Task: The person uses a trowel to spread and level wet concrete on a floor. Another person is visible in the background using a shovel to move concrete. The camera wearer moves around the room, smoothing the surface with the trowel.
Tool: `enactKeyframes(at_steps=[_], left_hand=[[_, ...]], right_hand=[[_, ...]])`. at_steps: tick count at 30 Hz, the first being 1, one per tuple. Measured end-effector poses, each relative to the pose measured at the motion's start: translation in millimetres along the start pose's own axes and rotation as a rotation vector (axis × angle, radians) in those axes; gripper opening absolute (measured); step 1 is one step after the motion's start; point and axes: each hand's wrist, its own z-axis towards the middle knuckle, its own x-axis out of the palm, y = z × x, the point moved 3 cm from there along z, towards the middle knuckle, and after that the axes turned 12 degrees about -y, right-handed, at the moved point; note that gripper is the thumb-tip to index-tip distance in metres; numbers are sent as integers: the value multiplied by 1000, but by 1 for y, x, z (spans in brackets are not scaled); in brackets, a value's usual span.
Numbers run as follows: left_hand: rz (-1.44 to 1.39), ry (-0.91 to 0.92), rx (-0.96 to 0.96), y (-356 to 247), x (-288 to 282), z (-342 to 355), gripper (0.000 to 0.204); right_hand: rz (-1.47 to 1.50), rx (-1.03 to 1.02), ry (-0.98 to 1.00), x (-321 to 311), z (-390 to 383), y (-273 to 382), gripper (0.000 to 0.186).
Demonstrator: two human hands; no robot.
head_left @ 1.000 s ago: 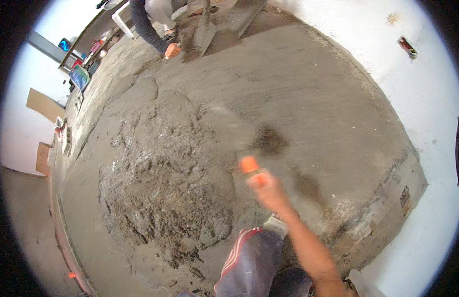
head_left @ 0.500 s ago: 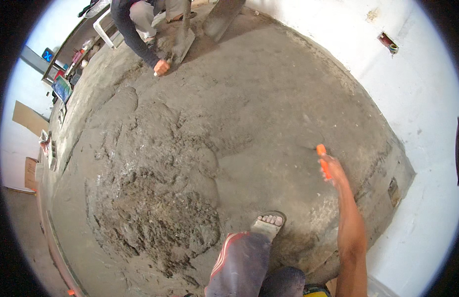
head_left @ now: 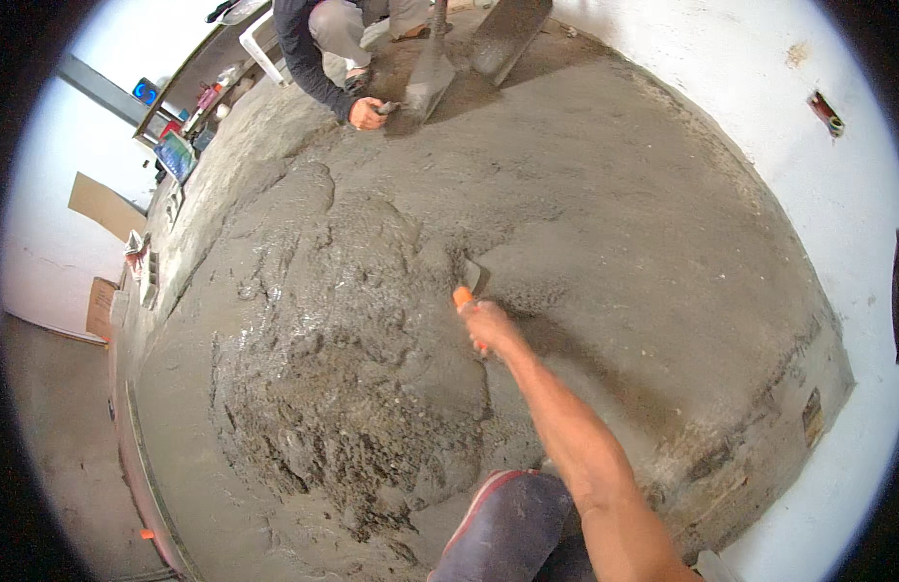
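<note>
My right hand [head_left: 489, 325] is wrapped round the orange handle of a trowel [head_left: 463, 296], at the middle of the view. The trowel's metal blade [head_left: 476, 275] sits in the wet grey mortar, at the right edge of a lumpy, glistening mound [head_left: 323, 417]. To the right lies flatter, damp grey floor [head_left: 663, 272]. My knee [head_left: 503, 533], in grey trousers with red and white stripes, is at the bottom. My left hand is not in view.
A crouching person's hand [head_left: 367, 113] grips a small tool at the top, beside shovels [head_left: 507, 39]. A cluttered shelf [head_left: 187, 87], a white plastic chair [head_left: 260, 53] and cardboard [head_left: 105, 204] line the left. A white wall [head_left: 799, 87] with a socket recess bounds the right.
My right hand and trowel swung right toward the wall, then came back left to the mound's edge. The other person's hand remains low at the floor, shifting slightly.
</note>
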Motion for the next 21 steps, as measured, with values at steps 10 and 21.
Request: enactKeyframes(at_steps=[10, 21], left_hand=[[-117, -25, -94, 2, 4, 13, 28], [-197, 0, -21, -4, 10, 11, 35]], right_hand=[[-440, -679, -17, 108, -111, 46, 38], [251, 61, -272, -200, -91, -69, 25]])
